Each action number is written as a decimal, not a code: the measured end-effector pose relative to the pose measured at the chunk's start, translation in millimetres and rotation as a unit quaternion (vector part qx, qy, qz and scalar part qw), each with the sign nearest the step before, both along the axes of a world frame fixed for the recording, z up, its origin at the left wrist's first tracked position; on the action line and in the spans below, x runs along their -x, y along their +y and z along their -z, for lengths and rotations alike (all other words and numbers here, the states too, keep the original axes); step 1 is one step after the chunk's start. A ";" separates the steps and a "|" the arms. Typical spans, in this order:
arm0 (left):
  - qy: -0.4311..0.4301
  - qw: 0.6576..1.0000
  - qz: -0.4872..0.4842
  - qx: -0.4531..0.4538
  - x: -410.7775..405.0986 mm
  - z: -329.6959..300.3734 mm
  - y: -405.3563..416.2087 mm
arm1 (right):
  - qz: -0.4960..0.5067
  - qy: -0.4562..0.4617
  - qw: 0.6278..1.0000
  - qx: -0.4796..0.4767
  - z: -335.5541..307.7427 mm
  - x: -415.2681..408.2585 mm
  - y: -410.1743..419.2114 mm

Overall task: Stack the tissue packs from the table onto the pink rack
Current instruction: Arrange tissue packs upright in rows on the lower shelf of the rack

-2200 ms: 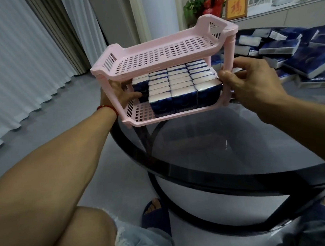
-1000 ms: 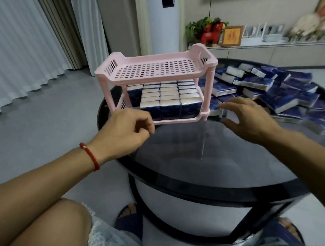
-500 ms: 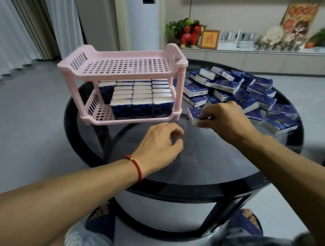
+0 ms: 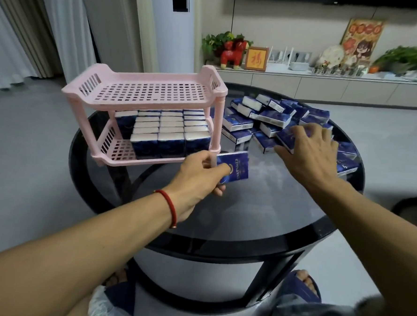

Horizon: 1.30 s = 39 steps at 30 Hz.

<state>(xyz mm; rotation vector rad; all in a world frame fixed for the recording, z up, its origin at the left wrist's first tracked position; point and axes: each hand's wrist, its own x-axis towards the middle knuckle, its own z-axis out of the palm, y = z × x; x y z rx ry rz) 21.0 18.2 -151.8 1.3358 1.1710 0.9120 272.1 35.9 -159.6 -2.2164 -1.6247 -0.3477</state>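
The left hand pinches one pack by its left end, thumb on top and fingers under, holding it just above the glass table right in front of the rack. The right hand lies spread and slack over the pile on the table's far right, grasping nothing yet.

A pack like this is likely light and soft, its film wrapper a bit slick — best taken across the short sides, where the folded tissue gives least, not by a corner. A firm pinch probably won't hurt it.

The rack's lower shelf looks nearly full, with a bare strip only at its left end; the top shelf is empty and open from above — the easy place to go. Its raised end walls and the right front post, just beside the held pack, are the edges to clear. The rack stands near the table's left rim.
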 end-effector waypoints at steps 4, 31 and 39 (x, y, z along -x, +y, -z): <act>0.002 1.000 -0.023 -0.011 12.1 0.5 1.6 | 0.040 -0.021 0.998 0.042 20.3 -10.8 10.8; 0.005 0.986 0.160 -0.039 93.9 -6.5 9.4 | -0.352 0.312 0.874 0.121 -54.6 129.7 -44.1; -0.043 0.992 0.086 -0.083 133.8 -12.8 10.9 | -0.380 0.463 0.791 0.124 -31.3 169.9 -32.0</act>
